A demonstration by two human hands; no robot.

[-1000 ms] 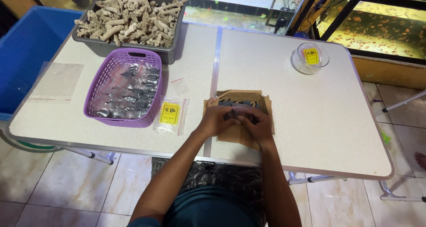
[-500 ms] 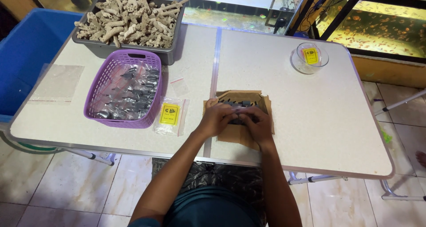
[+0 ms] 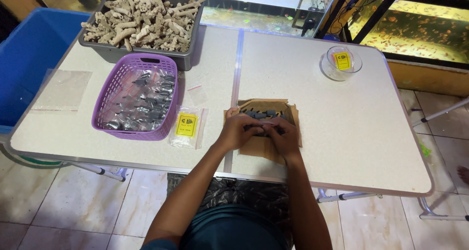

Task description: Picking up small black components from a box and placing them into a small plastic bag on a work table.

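Left hand (image 3: 240, 132) and right hand (image 3: 282, 135) meet fingertip-to-fingertip over open cardboard box (image 3: 290, 114), pinching small dark cylinders (image 3: 259, 115); cylinder axis unclear. Purple basket (image 3: 100, 103) at 9 o'clock.

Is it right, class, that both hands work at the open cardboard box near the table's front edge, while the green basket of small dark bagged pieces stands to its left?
Not quite. The basket is purple, not green, as the head view shows. The rest holds: the left hand and the right hand work at the open cardboard box near the table's front edge, and the basket of small dark bagged pieces stands to its left.
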